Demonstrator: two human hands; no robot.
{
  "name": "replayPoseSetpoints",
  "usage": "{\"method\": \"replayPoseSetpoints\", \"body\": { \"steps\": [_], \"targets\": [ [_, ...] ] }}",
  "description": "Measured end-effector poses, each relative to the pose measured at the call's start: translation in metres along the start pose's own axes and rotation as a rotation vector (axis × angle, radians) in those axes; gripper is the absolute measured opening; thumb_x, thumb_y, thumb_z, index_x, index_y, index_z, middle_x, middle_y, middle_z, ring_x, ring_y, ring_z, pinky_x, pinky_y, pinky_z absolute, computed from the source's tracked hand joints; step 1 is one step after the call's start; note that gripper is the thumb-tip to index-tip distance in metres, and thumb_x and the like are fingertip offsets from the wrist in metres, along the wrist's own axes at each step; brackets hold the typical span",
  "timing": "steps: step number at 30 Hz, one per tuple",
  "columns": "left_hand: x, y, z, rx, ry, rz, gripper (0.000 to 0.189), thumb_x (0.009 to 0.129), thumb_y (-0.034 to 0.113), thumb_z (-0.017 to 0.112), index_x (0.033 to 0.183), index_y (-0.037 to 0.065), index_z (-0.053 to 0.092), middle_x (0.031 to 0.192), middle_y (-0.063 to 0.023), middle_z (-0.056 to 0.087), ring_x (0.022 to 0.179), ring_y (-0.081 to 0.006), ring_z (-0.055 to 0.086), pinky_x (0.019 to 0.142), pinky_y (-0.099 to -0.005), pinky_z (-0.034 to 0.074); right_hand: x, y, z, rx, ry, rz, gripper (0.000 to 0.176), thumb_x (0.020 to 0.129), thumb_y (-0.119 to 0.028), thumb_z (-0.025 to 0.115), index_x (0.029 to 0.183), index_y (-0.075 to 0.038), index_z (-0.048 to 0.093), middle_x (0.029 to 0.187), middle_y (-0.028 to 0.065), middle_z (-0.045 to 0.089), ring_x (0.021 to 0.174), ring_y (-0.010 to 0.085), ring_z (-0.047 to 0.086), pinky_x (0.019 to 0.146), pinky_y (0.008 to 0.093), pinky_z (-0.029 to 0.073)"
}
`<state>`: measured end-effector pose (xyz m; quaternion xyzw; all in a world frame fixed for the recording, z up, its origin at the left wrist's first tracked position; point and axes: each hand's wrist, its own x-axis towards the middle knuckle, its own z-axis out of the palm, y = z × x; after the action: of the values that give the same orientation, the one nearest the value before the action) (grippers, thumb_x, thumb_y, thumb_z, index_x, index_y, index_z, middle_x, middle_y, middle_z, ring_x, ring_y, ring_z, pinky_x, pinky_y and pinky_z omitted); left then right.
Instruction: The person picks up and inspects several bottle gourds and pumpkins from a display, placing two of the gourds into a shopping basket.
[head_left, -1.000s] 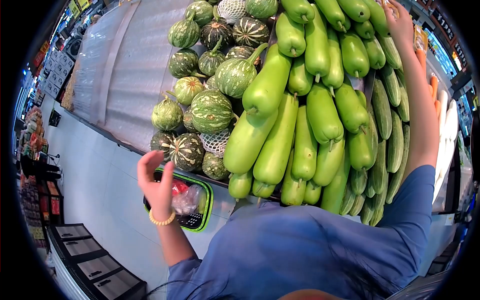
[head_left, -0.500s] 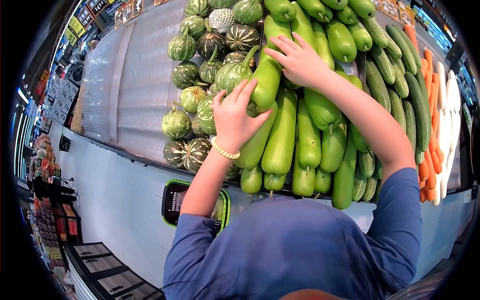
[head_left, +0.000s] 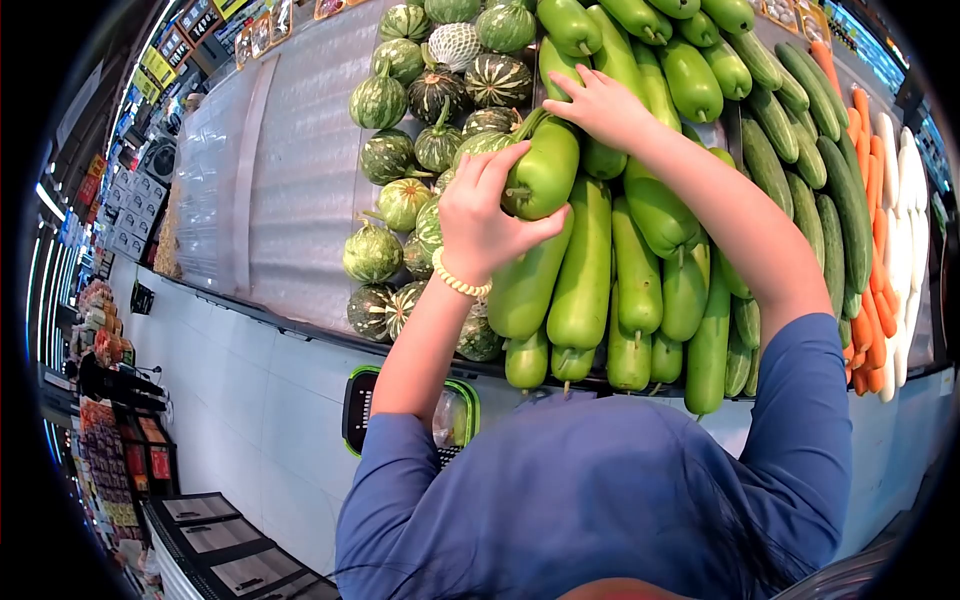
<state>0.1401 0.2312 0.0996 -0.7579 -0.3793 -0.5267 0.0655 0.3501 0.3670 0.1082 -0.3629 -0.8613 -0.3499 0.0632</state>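
Observation:
Among the piled green gourds, one gourd (head_left: 549, 165) sits with its rounded end toward me. My left hand (head_left: 484, 222), with a pale beaded bracelet, curves around the left side and near end of it, fingers and thumb apart on its skin. My right hand (head_left: 600, 108) is at the far end of the same gourd, fingers spread with the fingertips over its top; the underside of this hand is hidden. More long green gourds (head_left: 581, 270) lie just below and to the right.
Striped round squashes (head_left: 372, 252) lie left of the gourds. Cucumbers (head_left: 762, 165), carrots (head_left: 873, 335) and white radishes (head_left: 908, 215) are at the right. A bare display surface (head_left: 305, 150) spans the left. A black and green basket (head_left: 360, 412) stands below the display edge.
The gourd between my hands now looks shorter, its near end turned more toward me. My left hand has moved slightly right with it. The view has shifted a little.

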Motion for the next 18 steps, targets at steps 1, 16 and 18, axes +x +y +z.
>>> {"method": "replayPoseSetpoints", "body": {
  "steps": [1, 16, 18],
  "targets": [
    [0.001, -0.003, 0.001, 0.032, 0.018, 0.054, 0.064, 0.052, 0.03, 0.083, 0.107, 0.007, 0.061, 0.094, -0.0087, 0.065, 0.084, -0.0253, 0.063, 0.091, -0.05, 0.045, 0.001, 0.002, -0.001, 0.01, -0.004, 0.002, 0.042, 0.081, -0.015, 0.054, 0.122, -0.024, 0.053, 0.137, 0.0108, 0.04, 0.116, 0.0383, 0.048, 0.098, 0.0428, 0.042],
    [0.11, -0.013, -0.007, 0.016, -0.342, -0.308, 0.069, 0.058, 0.039, 0.082, 0.114, 0.007, 0.059, 0.096, -0.0134, 0.064, 0.084, -0.0207, 0.063, 0.074, -0.0327, 0.051, 0.002, -0.022, -0.037, 1.442, 0.026, 0.294, 0.088, 0.061, -0.029, 0.082, 0.132, -0.007, 0.037, 0.116, 0.0142, 0.057, 0.11, 0.0265, 0.055, 0.096, 0.0374, 0.041],
    [0.11, -0.012, -0.015, 0.016, -0.406, -0.318, 0.085, 0.058, 0.041, 0.083, 0.126, 0.005, 0.049, 0.111, -0.0183, 0.059, 0.098, -0.0245, 0.061, 0.081, -0.0342, 0.05, 0.0, -0.03, -0.045, 1.45, 0.095, 0.381, 0.084, 0.061, -0.027, 0.083, 0.13, -0.005, 0.04, 0.115, 0.0144, 0.058, 0.108, 0.0249, 0.056, 0.093, 0.0342, 0.044]
  ]
}}
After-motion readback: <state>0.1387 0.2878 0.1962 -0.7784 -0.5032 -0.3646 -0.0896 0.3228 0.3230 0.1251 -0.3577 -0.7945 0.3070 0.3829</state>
